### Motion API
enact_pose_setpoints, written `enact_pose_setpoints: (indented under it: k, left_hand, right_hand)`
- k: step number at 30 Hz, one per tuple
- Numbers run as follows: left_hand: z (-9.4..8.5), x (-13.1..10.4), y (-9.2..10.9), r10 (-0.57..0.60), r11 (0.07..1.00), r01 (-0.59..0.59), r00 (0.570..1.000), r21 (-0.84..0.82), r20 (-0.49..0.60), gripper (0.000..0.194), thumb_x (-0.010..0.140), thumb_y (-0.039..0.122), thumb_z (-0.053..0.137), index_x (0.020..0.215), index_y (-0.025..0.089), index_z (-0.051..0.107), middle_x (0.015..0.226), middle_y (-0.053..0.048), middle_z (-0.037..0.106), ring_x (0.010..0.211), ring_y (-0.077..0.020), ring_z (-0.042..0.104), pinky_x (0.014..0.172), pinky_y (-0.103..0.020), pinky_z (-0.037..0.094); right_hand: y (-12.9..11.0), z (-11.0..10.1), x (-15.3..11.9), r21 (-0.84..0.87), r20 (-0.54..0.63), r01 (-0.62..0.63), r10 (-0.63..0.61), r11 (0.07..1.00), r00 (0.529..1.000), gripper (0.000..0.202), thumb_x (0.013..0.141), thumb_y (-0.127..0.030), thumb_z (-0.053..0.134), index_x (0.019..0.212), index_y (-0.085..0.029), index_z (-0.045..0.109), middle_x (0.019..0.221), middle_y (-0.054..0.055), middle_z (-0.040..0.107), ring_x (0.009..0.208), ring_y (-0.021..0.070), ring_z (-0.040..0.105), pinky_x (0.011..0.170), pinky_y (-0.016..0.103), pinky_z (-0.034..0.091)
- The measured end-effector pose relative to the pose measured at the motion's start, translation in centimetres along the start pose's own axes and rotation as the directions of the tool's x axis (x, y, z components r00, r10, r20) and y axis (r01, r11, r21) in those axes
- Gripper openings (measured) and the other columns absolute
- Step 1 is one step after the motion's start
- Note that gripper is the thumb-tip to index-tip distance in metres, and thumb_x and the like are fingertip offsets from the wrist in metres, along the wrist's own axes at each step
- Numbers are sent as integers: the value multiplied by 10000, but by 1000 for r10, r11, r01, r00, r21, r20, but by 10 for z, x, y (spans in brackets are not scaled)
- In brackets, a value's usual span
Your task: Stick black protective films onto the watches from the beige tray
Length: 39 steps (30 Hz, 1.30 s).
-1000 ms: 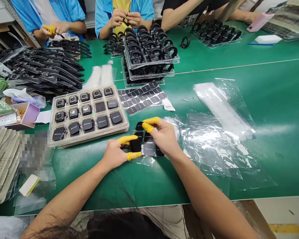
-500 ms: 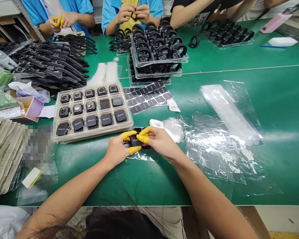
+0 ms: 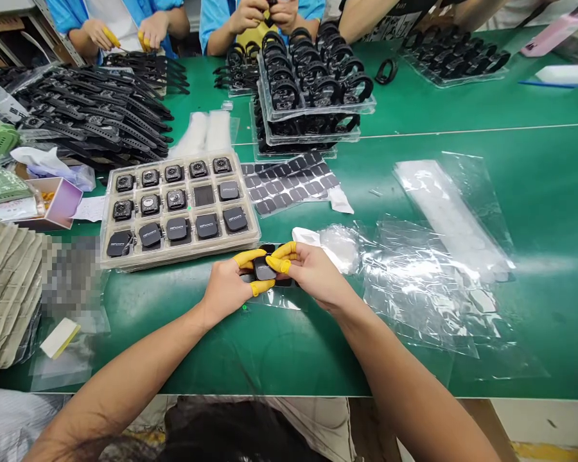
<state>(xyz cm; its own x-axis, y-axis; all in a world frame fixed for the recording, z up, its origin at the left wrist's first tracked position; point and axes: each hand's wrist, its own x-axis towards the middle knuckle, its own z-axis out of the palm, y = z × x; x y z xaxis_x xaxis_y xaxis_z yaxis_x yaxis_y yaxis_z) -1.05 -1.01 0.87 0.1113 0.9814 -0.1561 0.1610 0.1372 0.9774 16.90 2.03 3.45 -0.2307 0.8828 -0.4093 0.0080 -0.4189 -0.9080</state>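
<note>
Between my hands is a black square smartwatch face (image 3: 264,269) with pale lettering on its front. My left hand (image 3: 231,282) grips its left side between fingers in yellow finger cots. My right hand (image 3: 311,273), also in yellow finger cots, pinches at its upper right edge, and the fingers cover part of it. Beneath the hands lies a clear film sheet (image 3: 286,299) with dark patches on it. Up and to the left sits a plastic tray (image 3: 180,251) of watch faces, some face down, others with lettered black covers.
Sheets of black stickers (image 3: 293,186) lie behind the hands. Crumpled clear film (image 3: 414,289) spreads to the right, beside a stack of white strips (image 3: 443,205). Trays of strapped watches (image 3: 313,83) and a pile of black straps (image 3: 96,122) stand farther back. Co-workers' hands work across the table.
The view has shifted slightly. My hands keep their hold on the watch face with little movement. Across the table, the left co-worker's hands have moved apart.
</note>
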Motion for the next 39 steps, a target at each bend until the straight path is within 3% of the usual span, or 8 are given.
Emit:
enact_pose_setpoints:
  k: [17, 21, 24, 27, 31, 35, 37, 39]
  left_hand:
    - [0, 1, -4, 6, 1000, -6, 1000, 19, 16, 615, 657, 255, 873, 1248, 206, 712, 1151, -55, 779, 1034, -249, 753, 985, -383, 609]
    - [0, 0, -3, 16, 1000, -16, 1000, -3, 5, 581, 662, 270, 879, 1219, 209, 726, 1161, -52, 776, 1022, -242, 753, 980, -375, 610]
    - [-2, 1, -4, 29, 999, -29, 999, -27, 16, 599, 649, 284, 891, 1219, 206, 723, 1113, -52, 788, 993, -239, 757, 961, -370, 614]
    - [-3, 3, -4, 35, 997, -30, 997, -66, 70, 667, 640, 302, 902, 1266, 203, 694, 1095, -59, 793, 993, -242, 756, 953, -372, 611]
    - [-4, 5, -5, 27, 997, -20, 996, -75, 91, 528, 773, 352, 811, 1266, 203, 693, 1091, -62, 790, 980, -226, 751, 908, -341, 605]
    - [-4, 5, -4, 58, 996, -62, 996, 70, 62, 305, 907, 360, 656, 1146, 192, 742, 999, -45, 792, 893, -197, 727, 796, -283, 562]
    - [-5, 4, -2, 70, 981, -74, 997, 179, 25, 302, 974, 366, 542, 1079, 171, 748, 921, -41, 781, 842, -184, 700, 760, -273, 528]
    - [-6, 3, 1, 59, 976, -54, 998, 211, -17, 383, 1022, 400, 441, 1060, 158, 735, 859, -45, 767, 787, -177, 674, 739, -279, 510]
  right_hand:
    - [0, 0, -2, -167, -3, 42, -44, 985, 999, 406, 653, -488, 855, 844, -196, 647, 802, 41, 714, 700, 194, 693, 667, 361, 593]
    - [-3, -4, -8, -442, -82, 127, -182, 888, 980, 397, 741, -395, 798, 1056, -216, 637, 759, 19, 687, 676, 197, 682, 598, 323, 552]
    - [-2, -4, -9, -416, 3, 158, -173, 895, 985, 542, 782, -363, 767, 1266, -250, 552, 834, 1, 676, 699, 178, 681, 609, 304, 558]
    - [2, -2, -6, -371, 54, 158, -149, 915, 987, 491, 818, -354, 732, 1260, -254, 544, 841, -13, 649, 668, 152, 667, 593, 281, 548]
    - [4, -1, -4, -352, 32, 140, -137, 925, 990, 328, 918, -356, 603, 1222, -241, 559, 870, 1, 668, 682, 151, 706, 654, 299, 586]
    - [4, -1, -8, -452, 115, 185, -148, 873, 982, 388, 908, -383, 638, 1267, -249, 574, 836, 6, 679, 676, 164, 713, 603, 285, 580]
    - [5, 0, -10, -443, 165, 198, -137, 874, 977, 439, 873, -408, 689, 1269, -248, 591, 762, -12, 652, 629, 163, 698, 561, 277, 571]
    - [3, 3, -12, -364, 99, 182, -157, 914, 983, 420, 856, -466, 696, 1192, -221, 632, 720, -14, 637, 577, 155, 677, 543, 282, 579]
